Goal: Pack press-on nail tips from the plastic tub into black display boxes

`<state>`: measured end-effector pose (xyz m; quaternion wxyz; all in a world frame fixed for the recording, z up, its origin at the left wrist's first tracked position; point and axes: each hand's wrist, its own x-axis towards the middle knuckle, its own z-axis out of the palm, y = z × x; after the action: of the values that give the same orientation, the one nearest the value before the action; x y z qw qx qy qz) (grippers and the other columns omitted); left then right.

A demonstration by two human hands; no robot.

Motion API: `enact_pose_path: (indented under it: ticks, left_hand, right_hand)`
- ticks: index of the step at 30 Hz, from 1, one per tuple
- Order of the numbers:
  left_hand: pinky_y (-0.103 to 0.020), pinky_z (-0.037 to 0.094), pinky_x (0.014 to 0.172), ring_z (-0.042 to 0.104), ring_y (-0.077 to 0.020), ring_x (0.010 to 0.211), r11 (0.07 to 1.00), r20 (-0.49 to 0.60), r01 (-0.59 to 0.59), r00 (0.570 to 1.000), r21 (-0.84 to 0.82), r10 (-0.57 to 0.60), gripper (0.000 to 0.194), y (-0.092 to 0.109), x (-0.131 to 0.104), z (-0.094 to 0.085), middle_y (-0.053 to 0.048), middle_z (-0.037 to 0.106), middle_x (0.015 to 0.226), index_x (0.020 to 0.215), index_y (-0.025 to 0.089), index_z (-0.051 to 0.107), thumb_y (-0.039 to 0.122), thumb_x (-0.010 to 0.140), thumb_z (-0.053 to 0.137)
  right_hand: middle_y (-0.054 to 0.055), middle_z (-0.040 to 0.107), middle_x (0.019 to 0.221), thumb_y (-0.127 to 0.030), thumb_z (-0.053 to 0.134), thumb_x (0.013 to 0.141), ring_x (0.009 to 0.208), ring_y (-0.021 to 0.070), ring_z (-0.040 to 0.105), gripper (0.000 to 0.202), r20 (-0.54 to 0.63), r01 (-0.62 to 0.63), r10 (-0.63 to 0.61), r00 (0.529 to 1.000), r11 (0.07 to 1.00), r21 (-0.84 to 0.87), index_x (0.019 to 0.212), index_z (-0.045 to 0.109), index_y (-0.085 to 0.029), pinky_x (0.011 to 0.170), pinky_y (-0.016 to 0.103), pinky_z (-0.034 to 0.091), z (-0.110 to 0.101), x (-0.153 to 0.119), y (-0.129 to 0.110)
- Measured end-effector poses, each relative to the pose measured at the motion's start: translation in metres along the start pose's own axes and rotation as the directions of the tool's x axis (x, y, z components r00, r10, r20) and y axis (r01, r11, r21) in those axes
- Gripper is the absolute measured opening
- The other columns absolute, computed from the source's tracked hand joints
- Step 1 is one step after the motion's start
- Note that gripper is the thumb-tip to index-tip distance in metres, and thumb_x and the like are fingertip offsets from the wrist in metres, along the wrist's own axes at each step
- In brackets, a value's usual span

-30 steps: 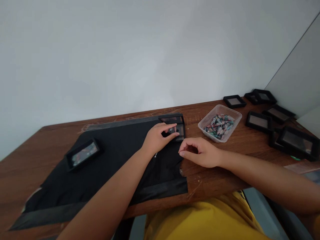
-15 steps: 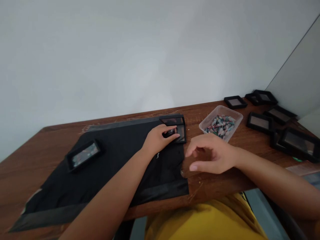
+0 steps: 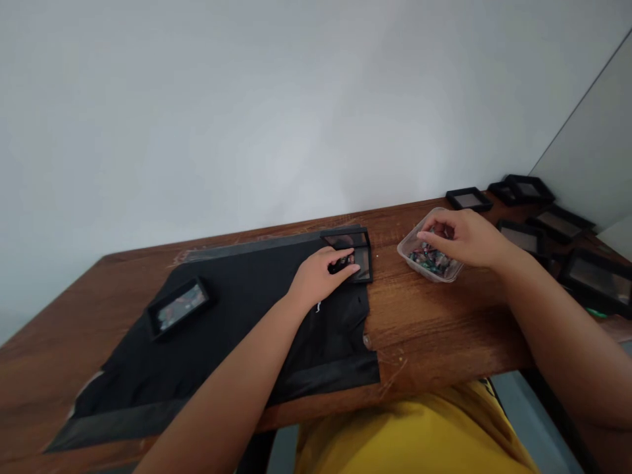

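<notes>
The right hand [image 3: 464,237] is what has changed most: a second ago it was curled just off the right edge of the black cloth [image 3: 237,316], near the centre of the view, and now it is over at the clear plastic tub [image 3: 413,263], right of centre. Its thumb and fingers are bent close together above the small multicoloured pieces [image 3: 428,261], leaving only a narrow gap; from here I can't tell whether they have hold of one.

The left hand [image 3: 318,275] has stayed put in the middle, at the open black case [image 3: 365,264] on the cloth's upper right corner. Its thumb and fingers reach into the case, tips a little apart, and I can't make out whether anything is pinched between them. The case's lid [image 3: 346,238] stands raised at the back, as before.

Another black case [image 3: 180,308], with pale and coloured bits behind its window, lies tilted on the cloth at centre left, unmoved. More windowed cases [image 3: 563,224] sit along the right of the wooden table [image 3: 424,322], two of them now partly behind the right hand and forearm.
</notes>
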<state>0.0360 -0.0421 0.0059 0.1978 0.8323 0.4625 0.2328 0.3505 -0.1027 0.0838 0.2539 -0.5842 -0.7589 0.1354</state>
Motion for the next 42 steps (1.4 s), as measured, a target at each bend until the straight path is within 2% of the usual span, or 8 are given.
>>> enact_pose_path:
  ticks: [5, 14, 19, 28, 33, 42]
  left_hand:
    - [-0.032, 0.052, 0.08, 0.063, -0.0204, 0.085, 1.0, -0.005, -0.003, 1.0, -0.003, 0.003, 0.041, 0.002, -0.001, -0.001, -0.004, 0.071, 0.097, 0.121, 0.023, 0.075, 0.047, 0.089, 0.069]
    - [-0.029, 0.049, 0.072, 0.061, -0.0188, 0.077, 1.0, -0.008, -0.008, 1.0, 0.007, 0.008, 0.032, 0.002, 0.0, -0.002, -0.003, 0.068, 0.088, 0.111, 0.025, 0.079, 0.046, 0.089, 0.069]
    - [-0.03, 0.05, 0.074, 0.062, -0.0197, 0.08, 0.998, -0.016, -0.036, 0.999, 0.049, 0.036, 0.032, 0.004, -0.001, -0.002, -0.003, 0.069, 0.089, 0.111, 0.025, 0.079, 0.046, 0.09, 0.068]
    - [-0.03, 0.049, 0.072, 0.065, -0.0207, 0.081, 0.97, 0.01, -0.099, 0.995, 0.22, 0.099, 0.032, 0.014, -0.004, -0.007, -0.003, 0.071, 0.088, 0.115, 0.028, 0.078, 0.048, 0.096, 0.061]
    - [-0.029, 0.048, 0.068, 0.066, -0.0202, 0.076, 0.966, 0.013, -0.121, 0.992, 0.228, 0.122, 0.035, 0.013, -0.004, -0.006, -0.003, 0.069, 0.081, 0.116, 0.027, 0.078, 0.051, 0.097, 0.06]
    - [-0.028, 0.051, 0.073, 0.067, -0.0204, 0.08, 0.975, 0.022, -0.092, 0.996, 0.201, 0.089, 0.041, 0.011, -0.003, -0.006, -0.003, 0.073, 0.087, 0.121, 0.03, 0.077, 0.057, 0.097, 0.057]
  right_hand:
    - [0.003, 0.07, 0.078, -0.05, 0.061, 0.092, 0.069, 0.017, 0.06, 0.032, 0.054, -0.008, 0.01, 0.998, 1.0, -0.03, 0.094, 0.075, -0.021, 0.059, 0.029, 0.035, 0.005, 0.001, -0.001]
    - [0.003, 0.072, 0.079, -0.049, 0.058, 0.096, 0.069, 0.0164, 0.06, 0.033, 0.126, 0.036, -0.031, 0.992, 0.999, -0.036, 0.097, 0.075, -0.02, 0.062, 0.03, 0.037, 0.012, 0.0, -0.009]
    - [0.003, 0.072, 0.079, -0.048, 0.058, 0.096, 0.069, 0.0162, 0.06, 0.032, 0.131, 0.042, -0.036, 0.991, 0.998, -0.043, 0.095, 0.074, -0.02, 0.061, 0.03, 0.035, 0.014, -0.001, -0.014]
    - [0.003, 0.071, 0.079, -0.049, 0.06, 0.095, 0.069, 0.0164, 0.059, 0.031, 0.152, 0.056, -0.05, 0.987, 0.998, -0.041, 0.096, 0.074, -0.021, 0.062, 0.029, 0.035, 0.017, -0.001, -0.01]
    - [0.004, 0.073, 0.083, -0.047, 0.062, 0.094, 0.072, 0.0171, 0.061, 0.029, 0.16, 0.052, -0.048, 0.986, 0.998, -0.021, 0.098, 0.074, -0.021, 0.062, 0.029, 0.035, 0.018, -0.001, -0.011]
    - [0.003, 0.072, 0.079, -0.045, 0.061, 0.094, 0.067, 0.0156, 0.059, 0.028, 0.183, 0.058, -0.06, 0.981, 0.998, 0.014, 0.094, 0.074, -0.021, 0.062, 0.029, 0.036, 0.019, -0.001, -0.015]
